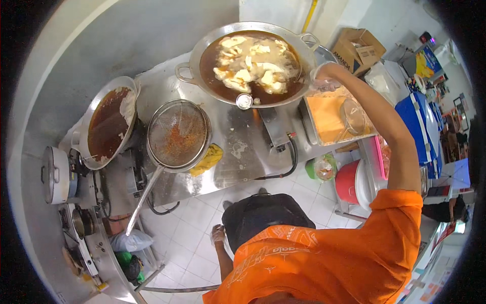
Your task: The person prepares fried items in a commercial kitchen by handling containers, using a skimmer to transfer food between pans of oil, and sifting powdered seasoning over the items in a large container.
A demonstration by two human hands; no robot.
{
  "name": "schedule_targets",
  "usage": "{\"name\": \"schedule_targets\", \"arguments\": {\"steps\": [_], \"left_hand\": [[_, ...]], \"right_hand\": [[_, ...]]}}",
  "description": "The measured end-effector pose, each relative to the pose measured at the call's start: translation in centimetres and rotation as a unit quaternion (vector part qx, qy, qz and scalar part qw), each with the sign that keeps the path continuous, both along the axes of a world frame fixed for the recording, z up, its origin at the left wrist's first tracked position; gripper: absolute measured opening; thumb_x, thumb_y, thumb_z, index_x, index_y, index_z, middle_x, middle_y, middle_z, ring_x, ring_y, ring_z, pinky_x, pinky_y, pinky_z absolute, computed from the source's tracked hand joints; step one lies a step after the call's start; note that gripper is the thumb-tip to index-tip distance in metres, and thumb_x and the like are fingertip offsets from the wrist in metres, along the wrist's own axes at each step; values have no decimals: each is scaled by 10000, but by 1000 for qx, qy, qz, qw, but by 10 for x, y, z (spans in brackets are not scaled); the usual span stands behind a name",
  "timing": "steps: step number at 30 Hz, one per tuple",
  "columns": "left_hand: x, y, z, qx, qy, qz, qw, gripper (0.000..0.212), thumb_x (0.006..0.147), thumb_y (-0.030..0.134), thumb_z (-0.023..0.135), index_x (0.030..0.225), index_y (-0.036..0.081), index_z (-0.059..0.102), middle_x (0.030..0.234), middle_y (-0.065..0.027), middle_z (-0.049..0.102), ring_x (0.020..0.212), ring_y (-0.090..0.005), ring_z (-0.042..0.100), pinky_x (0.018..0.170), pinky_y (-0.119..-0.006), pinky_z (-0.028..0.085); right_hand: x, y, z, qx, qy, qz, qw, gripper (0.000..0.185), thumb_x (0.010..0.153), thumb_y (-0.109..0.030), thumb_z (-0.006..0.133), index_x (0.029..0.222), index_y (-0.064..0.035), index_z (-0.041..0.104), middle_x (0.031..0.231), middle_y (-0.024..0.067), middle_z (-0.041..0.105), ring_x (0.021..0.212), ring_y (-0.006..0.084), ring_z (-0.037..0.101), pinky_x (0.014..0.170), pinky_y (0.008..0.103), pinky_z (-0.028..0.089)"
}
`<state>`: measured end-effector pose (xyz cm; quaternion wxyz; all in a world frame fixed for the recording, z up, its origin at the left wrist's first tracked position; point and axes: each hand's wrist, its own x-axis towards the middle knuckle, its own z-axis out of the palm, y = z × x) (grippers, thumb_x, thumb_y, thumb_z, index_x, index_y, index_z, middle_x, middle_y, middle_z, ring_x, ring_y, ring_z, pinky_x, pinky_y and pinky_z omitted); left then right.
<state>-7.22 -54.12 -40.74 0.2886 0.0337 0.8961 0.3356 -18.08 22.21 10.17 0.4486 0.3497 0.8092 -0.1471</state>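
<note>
A wide metal wok (193, 62) holds dark brown oil, with pale, irregular pieces of food (243, 75) frying in foam. My right hand (327, 78), in a clear plastic glove, is over the wok's right rim; its fingertips are partly hidden, and I cannot tell whether it holds anything. Just below that hand lies a rectangular tray of orange mixture (324, 116) with a round strainer (351, 117) in it. My left hand (218, 234), also gloved in clear plastic, hangs low beside a black apron (265, 214). A small round shiny metal piece (244, 101) sits at the wok's near rim.
On the steel counter (235, 163), a long-handled strainer (178, 133) with brown crumbs rests above a yellow cloth (207, 159). A second pan of brown oil (110, 121) stands left. Right are a cardboard box (357, 49), a red tub (347, 182) and a blue cooler (415, 129).
</note>
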Motion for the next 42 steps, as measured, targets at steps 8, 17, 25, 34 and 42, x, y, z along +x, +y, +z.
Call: {"name": "schedule_targets", "arguments": {"steps": [8, 17, 25, 34, 42], "left_hand": [[57, 6, 2, -137, -137, 31, 981, 329, 840, 321, 600, 1064, 81, 622, 916, -108, 696, 738, -239, 677, 713, -371, 538], [79, -15, 28, 121, -222, 411, 876, 238, 840, 222, 624, 1037, 88, 612, 823, -78, 667, 641, -194, 640, 542, -342, 515], [85, -11, 7, 125, -221, 384, 888, 260, 829, 212, 635, 1035, 58, 598, 787, -74, 650, 631, -190, 640, 522, -318, 511], [79, -4, 37, 86, -215, 356, 905, 220, 837, 176, 616, 1021, 57, 597, 793, -100, 656, 626, -195, 637, 531, -329, 514], [93, -29, 26, 199, -145, 390, 887, 195, 829, 183, 608, 970, 50, 615, 765, -87, 641, 605, -190, 619, 535, -326, 515]], "right_hand": [[-34, -55, -44, -149, 269, -57, 950, 224, 840, -230, 573, 651, -126, 511, 552, -44, 440, 425, 74, 352, 372, 252, 270], [-112, -26, -108, -112, 452, 562, 684, 312, 845, -279, 562, 652, -44, 495, 533, 84, 452, 510, 227, 499, 486, 397, 389], [-137, -20, -129, 40, 365, 286, 885, 384, 775, -378, 585, 767, 4, 621, 648, 134, 569, 606, 251, 546, 563, 396, 447], [-97, -101, -48, 127, 295, 242, 916, 296, 745, -284, 627, 870, -25, 696, 948, 173, 682, 837, 309, 659, 707, 425, 519], [-77, -82, -38, 213, 305, 271, 888, 378, 725, -283, 678, 1006, -30, 682, 1120, 186, 646, 1018, 294, 646, 795, 426, 533]]}}
